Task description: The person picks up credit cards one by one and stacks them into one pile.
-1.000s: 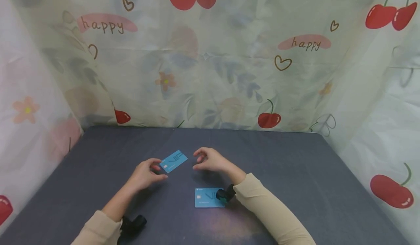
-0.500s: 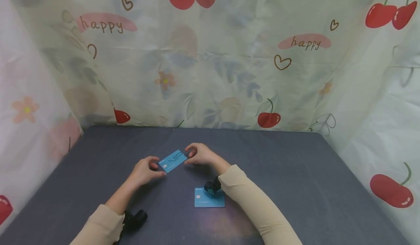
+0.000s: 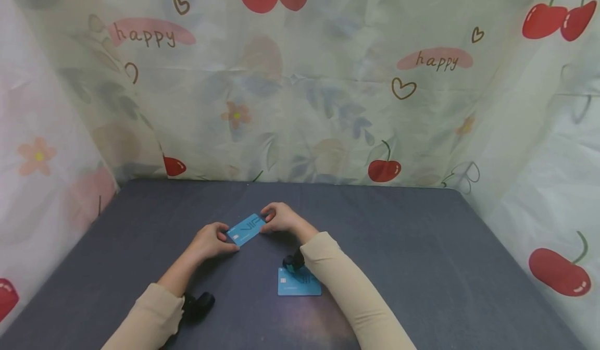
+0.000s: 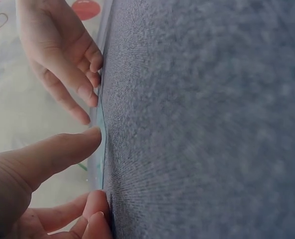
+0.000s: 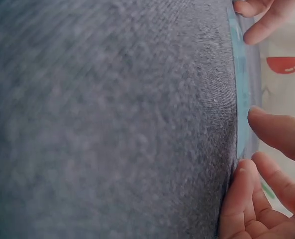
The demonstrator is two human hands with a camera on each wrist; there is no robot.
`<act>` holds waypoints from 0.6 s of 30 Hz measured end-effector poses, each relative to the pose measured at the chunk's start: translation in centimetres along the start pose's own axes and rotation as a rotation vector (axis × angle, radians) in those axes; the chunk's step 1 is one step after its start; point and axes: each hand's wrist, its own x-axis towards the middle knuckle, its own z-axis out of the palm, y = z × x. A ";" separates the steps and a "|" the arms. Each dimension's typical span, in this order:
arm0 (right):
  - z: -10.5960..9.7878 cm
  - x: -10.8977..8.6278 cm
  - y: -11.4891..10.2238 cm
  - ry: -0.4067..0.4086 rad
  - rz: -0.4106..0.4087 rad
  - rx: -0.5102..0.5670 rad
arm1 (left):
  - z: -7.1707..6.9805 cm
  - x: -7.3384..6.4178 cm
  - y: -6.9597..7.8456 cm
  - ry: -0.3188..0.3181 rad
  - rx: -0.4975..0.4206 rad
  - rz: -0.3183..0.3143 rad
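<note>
A light blue VIP card (image 3: 246,230) lies at a slant on the dark table, seen nearly edge-on in the right wrist view. My left hand (image 3: 208,243) holds its left end, thumb at the lower corner and curled fingers at the upper one. Across from it, my right hand (image 3: 283,219) has thumb and fingers around the right end. A second blue VIP card (image 3: 295,289) lies square to the table nearer to me, its upper right part covered by the right wrist camera and sleeve. The left wrist view shows the left thumb (image 4: 82,147) at the first card's edge.
The dark grey table (image 3: 398,246) ends at a patterned curtain (image 3: 300,131) behind, with more curtain at both sides. Black wrist cameras (image 3: 199,305) hang under the forearms; the right one (image 3: 292,262) sits over the second card's top edge.
My right hand has moved left, from apart from the slanted card to its right end. The left hand and both cards stay nearly where they were.
</note>
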 end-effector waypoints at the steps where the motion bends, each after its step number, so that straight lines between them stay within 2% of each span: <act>1: 0.1 0.1 0.0 0.004 0.000 -0.003 | 0.0 0.0 0.0 -0.002 0.004 -0.001; 11: 0.4 0.1 -0.3 0.011 -0.009 -0.102 | 0.3 0.4 0.2 0.002 0.056 -0.017; 18: 0.6 0.2 -0.6 0.021 0.004 -0.114 | 0.4 0.7 0.2 0.013 0.074 -0.022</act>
